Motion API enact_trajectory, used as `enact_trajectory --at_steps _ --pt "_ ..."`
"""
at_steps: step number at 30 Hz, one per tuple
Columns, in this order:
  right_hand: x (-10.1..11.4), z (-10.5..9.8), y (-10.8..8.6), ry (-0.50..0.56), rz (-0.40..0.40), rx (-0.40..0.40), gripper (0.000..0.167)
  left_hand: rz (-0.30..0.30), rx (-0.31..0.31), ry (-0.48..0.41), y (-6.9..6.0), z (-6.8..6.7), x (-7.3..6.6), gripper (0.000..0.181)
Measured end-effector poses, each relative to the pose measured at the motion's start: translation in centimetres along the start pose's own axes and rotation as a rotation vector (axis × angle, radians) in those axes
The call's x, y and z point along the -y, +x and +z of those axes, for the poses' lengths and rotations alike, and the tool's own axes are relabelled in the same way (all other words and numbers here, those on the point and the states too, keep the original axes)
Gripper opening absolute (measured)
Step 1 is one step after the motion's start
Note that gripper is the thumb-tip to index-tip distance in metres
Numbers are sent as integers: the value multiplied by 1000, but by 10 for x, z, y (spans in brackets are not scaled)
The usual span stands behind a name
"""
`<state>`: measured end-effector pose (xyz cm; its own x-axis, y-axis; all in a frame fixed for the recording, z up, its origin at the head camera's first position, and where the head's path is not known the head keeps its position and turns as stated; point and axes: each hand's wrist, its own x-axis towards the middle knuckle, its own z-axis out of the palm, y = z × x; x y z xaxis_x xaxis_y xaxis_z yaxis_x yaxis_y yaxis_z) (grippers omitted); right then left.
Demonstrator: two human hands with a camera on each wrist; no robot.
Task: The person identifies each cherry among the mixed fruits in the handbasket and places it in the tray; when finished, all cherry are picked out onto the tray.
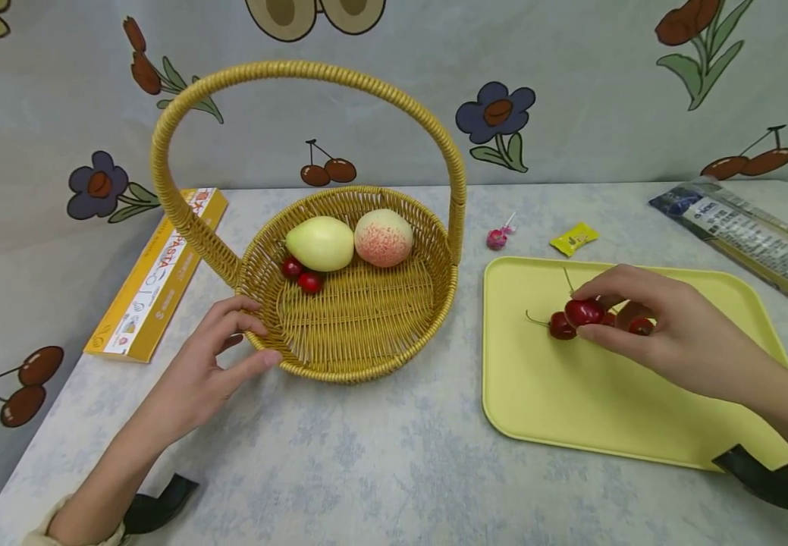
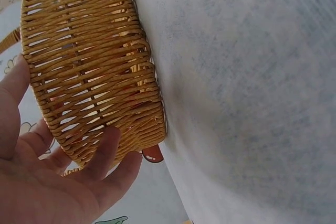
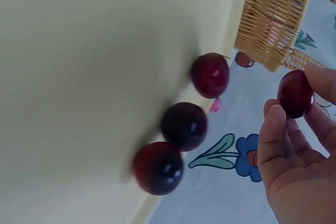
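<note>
A round wicker basket [image 1: 356, 326] with a tall arched handle stands left of centre. In it lie a pale yellow pear [image 1: 321, 243], a speckled pink peach [image 1: 384, 238] and two red cherries [image 1: 310, 283]. My left hand [image 1: 212, 364] holds the basket's near left rim; the left wrist view shows its fingers spread along the woven wall [image 2: 94, 66]. Over a yellow tray [image 1: 571, 409], my right hand [image 1: 667, 326] pinches a dark red cherry [image 3: 295, 94] between thumb and fingertips. Three more cherries [image 3: 158, 168] rest on the tray below it, partly hidden in the head view.
An orange pasta box [image 1: 155, 280] lies left of the basket. Behind the tray are a pink lollipop [image 1: 497, 239] and a yellow wrapped candy [image 1: 574, 239]. A long printed packet [image 1: 755, 235] lies at the far right. A patterned cloth [image 1: 394, 98] hangs behind the table.
</note>
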<state>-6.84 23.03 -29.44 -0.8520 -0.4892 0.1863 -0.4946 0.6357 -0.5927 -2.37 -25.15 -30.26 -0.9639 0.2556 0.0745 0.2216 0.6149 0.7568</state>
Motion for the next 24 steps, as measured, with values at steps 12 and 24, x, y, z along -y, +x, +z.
enact_trajectory --at_steps 12,24 --pt "-15 14 -20 -126 87 62 39 15 -4 22 0 -1 2 18" --pt "-18 16 -23 -159 161 184 35 12 1 20 0 0 1 18"
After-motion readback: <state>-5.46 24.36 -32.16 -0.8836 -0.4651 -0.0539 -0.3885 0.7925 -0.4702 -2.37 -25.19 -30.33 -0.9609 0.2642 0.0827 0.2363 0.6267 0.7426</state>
